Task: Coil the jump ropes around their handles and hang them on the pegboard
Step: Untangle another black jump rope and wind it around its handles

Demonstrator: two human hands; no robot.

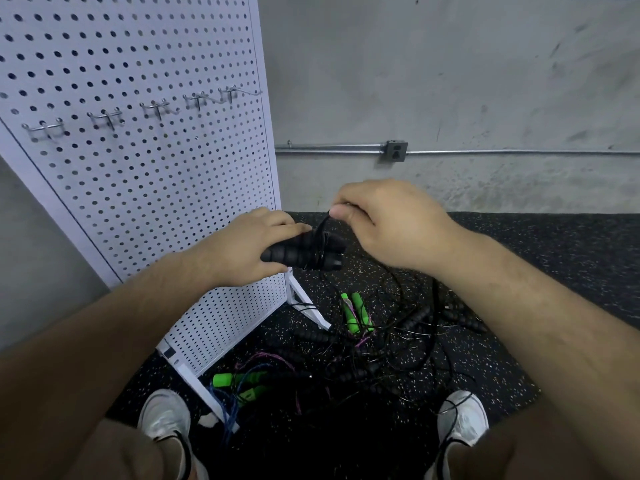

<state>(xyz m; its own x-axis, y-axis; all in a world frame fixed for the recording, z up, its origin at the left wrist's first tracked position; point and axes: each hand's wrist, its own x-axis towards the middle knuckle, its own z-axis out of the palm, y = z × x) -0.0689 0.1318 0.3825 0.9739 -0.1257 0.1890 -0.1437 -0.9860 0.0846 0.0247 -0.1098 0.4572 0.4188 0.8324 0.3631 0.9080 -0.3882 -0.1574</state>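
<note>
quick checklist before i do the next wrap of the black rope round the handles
1. Left hand grips the black handles firmly: ok.
2. Right hand pinches the black rope just above the handles: ok.
3. Turns already made sit bunched on the handles: ok.
4. Trailing rope runs free of the floor tangle: cannot tell.
5. Hooks on the pegboard are free for hanging: ok.

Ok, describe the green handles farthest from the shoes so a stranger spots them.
Find the white pegboard, then its far foot. Right of it, on the speckled floor, two green handles lie side by side; the other green pair lies nearer the left shoe.
</note>
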